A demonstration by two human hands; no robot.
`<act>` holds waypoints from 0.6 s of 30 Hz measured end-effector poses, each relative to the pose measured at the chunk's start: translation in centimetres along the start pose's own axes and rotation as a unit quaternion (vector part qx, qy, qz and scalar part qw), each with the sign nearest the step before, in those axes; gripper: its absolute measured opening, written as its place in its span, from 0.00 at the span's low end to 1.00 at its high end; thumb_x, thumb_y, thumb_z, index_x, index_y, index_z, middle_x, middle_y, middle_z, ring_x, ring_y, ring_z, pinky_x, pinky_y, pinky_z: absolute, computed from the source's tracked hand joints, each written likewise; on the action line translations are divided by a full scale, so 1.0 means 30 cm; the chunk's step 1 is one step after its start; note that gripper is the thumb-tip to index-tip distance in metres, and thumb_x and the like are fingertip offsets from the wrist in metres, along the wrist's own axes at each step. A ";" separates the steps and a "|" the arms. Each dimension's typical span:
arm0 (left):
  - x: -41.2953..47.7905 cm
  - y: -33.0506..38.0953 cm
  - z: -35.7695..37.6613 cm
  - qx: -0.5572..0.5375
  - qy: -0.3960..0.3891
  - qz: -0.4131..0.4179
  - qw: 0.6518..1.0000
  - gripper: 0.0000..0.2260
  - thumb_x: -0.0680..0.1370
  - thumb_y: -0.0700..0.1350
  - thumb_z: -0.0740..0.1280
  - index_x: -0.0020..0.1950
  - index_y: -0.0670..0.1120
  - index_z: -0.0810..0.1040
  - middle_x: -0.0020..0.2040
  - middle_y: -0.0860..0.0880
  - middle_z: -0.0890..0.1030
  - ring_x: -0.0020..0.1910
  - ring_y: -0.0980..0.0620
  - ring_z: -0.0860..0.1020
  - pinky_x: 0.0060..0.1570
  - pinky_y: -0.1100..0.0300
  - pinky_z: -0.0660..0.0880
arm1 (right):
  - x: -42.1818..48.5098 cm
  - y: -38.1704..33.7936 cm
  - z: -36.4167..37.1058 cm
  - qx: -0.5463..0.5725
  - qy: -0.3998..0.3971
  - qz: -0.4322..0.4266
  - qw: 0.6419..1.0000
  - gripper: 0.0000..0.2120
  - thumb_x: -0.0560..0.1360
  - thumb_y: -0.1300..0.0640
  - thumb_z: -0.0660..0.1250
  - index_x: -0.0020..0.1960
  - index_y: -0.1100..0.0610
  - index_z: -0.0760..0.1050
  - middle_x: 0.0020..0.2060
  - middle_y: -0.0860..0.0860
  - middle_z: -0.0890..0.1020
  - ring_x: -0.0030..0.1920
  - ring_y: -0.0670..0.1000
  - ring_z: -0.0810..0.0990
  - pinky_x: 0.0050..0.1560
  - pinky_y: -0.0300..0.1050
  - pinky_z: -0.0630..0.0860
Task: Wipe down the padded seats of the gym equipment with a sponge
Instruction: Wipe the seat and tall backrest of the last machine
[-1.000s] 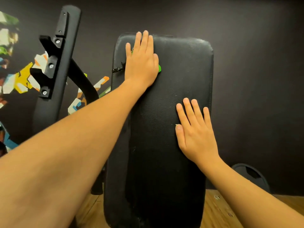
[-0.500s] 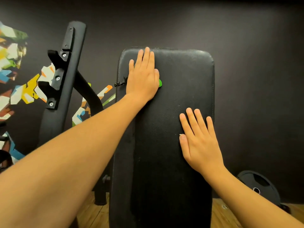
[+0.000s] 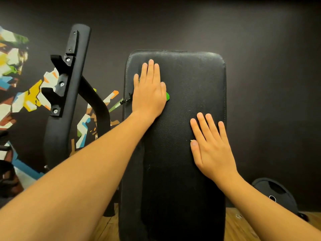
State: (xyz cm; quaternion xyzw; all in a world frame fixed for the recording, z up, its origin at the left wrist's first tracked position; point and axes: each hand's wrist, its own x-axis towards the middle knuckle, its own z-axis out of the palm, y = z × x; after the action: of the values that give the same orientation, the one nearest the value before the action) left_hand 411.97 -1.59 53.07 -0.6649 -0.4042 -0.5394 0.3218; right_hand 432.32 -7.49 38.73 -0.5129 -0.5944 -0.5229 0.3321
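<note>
A black padded bench seat (image 3: 182, 171) fills the middle of the head view, running away from me toward a dark wall. My left hand (image 3: 149, 89) lies flat near its far left corner, fingers straight, pressing a green sponge (image 3: 167, 96) against the pad; only a small green edge shows past the hand, and a dark scrubby edge (image 3: 126, 101) sticks out at the seat's left side. My right hand (image 3: 211, 146) rests flat on the pad's right half, fingers straight and spread, holding nothing.
A black metal rack upright (image 3: 69, 94) with bolted hooks stands left of the bench. A colourful mural (image 3: 15, 80) covers the left wall. A black weight plate (image 3: 276, 193) leans at the lower right. Wooden floor (image 3: 243, 226) shows beneath.
My left hand with the sponge has slid back toward me from the seat's far edge. The right hand has stayed in place on the pad. The view has tilted upward.
</note>
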 end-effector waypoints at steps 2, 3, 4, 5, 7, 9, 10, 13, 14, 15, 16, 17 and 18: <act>0.040 -0.003 -0.006 0.007 -0.004 0.004 1.000 0.26 0.85 0.47 0.49 0.82 0.40 0.51 0.83 0.42 0.51 0.82 0.43 0.49 0.78 0.42 0.50 | 0.003 -0.001 0.000 0.002 0.002 0.000 1.000 0.29 0.84 0.48 0.48 0.82 0.57 0.56 0.82 0.57 0.57 0.82 0.58 0.50 0.80 0.63 0.51; 0.070 -0.004 -0.011 0.009 -0.004 0.003 1.000 0.26 0.85 0.47 0.50 0.82 0.40 0.51 0.83 0.42 0.50 0.82 0.42 0.49 0.78 0.41 0.50 | 0.002 -0.001 0.000 0.002 0.002 0.000 1.000 0.29 0.84 0.48 0.48 0.82 0.57 0.56 0.82 0.57 0.57 0.82 0.58 0.50 0.80 0.63 0.51; 0.109 -0.002 -0.020 0.005 -0.009 0.004 1.000 0.27 0.85 0.48 0.50 0.82 0.40 0.51 0.83 0.42 0.49 0.82 0.42 0.48 0.78 0.41 0.49 | 0.002 -0.001 0.002 0.002 0.004 0.001 1.000 0.29 0.84 0.48 0.48 0.82 0.57 0.56 0.82 0.57 0.57 0.82 0.58 0.50 0.80 0.63 0.51; 0.148 0.000 -0.031 -0.003 -0.019 0.003 1.000 0.27 0.85 0.48 0.50 0.82 0.40 0.50 0.83 0.42 0.48 0.82 0.42 0.47 0.78 0.41 0.48 | 0.000 0.001 0.003 0.002 0.005 0.000 1.000 0.28 0.84 0.48 0.48 0.82 0.57 0.56 0.82 0.57 0.57 0.82 0.58 0.51 0.80 0.63 0.52; 0.212 0.002 -0.048 -0.010 -0.027 -0.003 1.000 0.27 0.86 0.49 0.49 0.82 0.39 0.48 0.83 0.42 0.46 0.82 0.43 0.45 0.79 0.41 0.47 | 0.000 0.001 0.005 0.006 0.008 -0.002 1.000 0.28 0.84 0.48 0.49 0.82 0.57 0.56 0.82 0.56 0.57 0.82 0.58 0.51 0.80 0.63 0.52; 0.240 0.007 -0.054 -0.007 -0.026 -0.008 1.000 0.27 0.86 0.49 0.48 0.82 0.39 0.48 0.83 0.42 0.45 0.82 0.43 0.44 0.79 0.42 0.46 | 0.001 0.003 0.005 0.007 0.012 0.000 1.000 0.28 0.84 0.48 0.49 0.82 0.57 0.57 0.82 0.56 0.57 0.82 0.58 0.51 0.80 0.63 0.52; 0.236 0.006 -0.053 -0.008 -0.026 -0.009 1.000 0.27 0.86 0.49 0.48 0.82 0.39 0.47 0.83 0.42 0.45 0.82 0.43 0.44 0.79 0.42 0.47 | -0.001 0.003 0.007 0.006 0.013 0.000 1.000 0.28 0.84 0.48 0.49 0.82 0.57 0.57 0.82 0.56 0.57 0.82 0.58 0.50 0.80 0.63 0.51; 0.163 -0.006 -0.037 -0.016 -0.022 0.003 1.000 0.27 0.86 0.49 0.49 0.82 0.39 0.48 0.83 0.42 0.46 0.82 0.43 0.45 0.79 0.41 0.47 | -0.003 0.002 0.009 0.006 0.017 0.000 1.000 0.28 0.84 0.48 0.49 0.82 0.57 0.57 0.82 0.56 0.57 0.82 0.57 0.50 0.80 0.63 0.51; 0.120 -0.008 -0.035 -0.015 -0.021 0.007 1.000 0.27 0.86 0.48 0.49 0.82 0.39 0.48 0.83 0.42 0.46 0.82 0.43 0.46 0.78 0.41 0.48 | -0.002 0.004 0.010 0.004 0.015 -0.001 1.000 0.28 0.84 0.48 0.49 0.82 0.57 0.57 0.82 0.56 0.57 0.82 0.58 0.50 0.80 0.63 0.51; 0.069 -0.012 -0.032 -0.011 -0.021 0.009 1.000 0.27 0.85 0.48 0.50 0.82 0.39 0.49 0.83 0.41 0.47 0.82 0.42 0.46 0.78 0.41 0.49 | -0.003 0.002 0.009 0.005 0.014 -0.002 1.000 0.28 0.84 0.48 0.48 0.82 0.57 0.56 0.82 0.56 0.57 0.82 0.58 0.50 0.80 0.63 0.51; 0.019 -0.014 -0.027 -0.008 -0.023 0.014 1.000 0.27 0.85 0.48 0.50 0.82 0.39 0.49 0.83 0.41 0.47 0.82 0.42 0.47 0.77 0.41 0.49 | -0.001 0.001 0.008 0.005 0.014 -0.002 1.000 0.28 0.84 0.48 0.48 0.82 0.57 0.56 0.82 0.56 0.57 0.82 0.58 0.50 0.80 0.63 0.50; -0.024 -0.012 -0.020 -0.008 -0.029 0.019 0.999 0.27 0.86 0.49 0.50 0.82 0.39 0.49 0.83 0.41 0.47 0.82 0.42 0.47 0.78 0.41 0.49 | -0.001 0.002 0.007 0.003 0.013 -0.001 1.000 0.28 0.84 0.48 0.48 0.82 0.57 0.56 0.82 0.56 0.57 0.82 0.57 0.50 0.80 0.62 0.50; -0.053 -0.012 -0.015 -0.011 -0.038 0.023 0.999 0.27 0.86 0.49 0.50 0.82 0.39 0.48 0.83 0.41 0.47 0.82 0.42 0.46 0.78 0.41 0.49 | -0.002 0.002 0.007 -0.001 0.010 0.000 1.000 0.29 0.84 0.48 0.48 0.82 0.57 0.56 0.82 0.56 0.56 0.82 0.57 0.49 0.80 0.62 0.49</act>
State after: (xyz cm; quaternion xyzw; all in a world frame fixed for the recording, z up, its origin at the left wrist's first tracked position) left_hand 411.30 -2.12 51.61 -0.6973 -0.3951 -0.5108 0.3111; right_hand 432.41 -7.30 38.63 -0.5073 -0.5908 -0.5287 0.3378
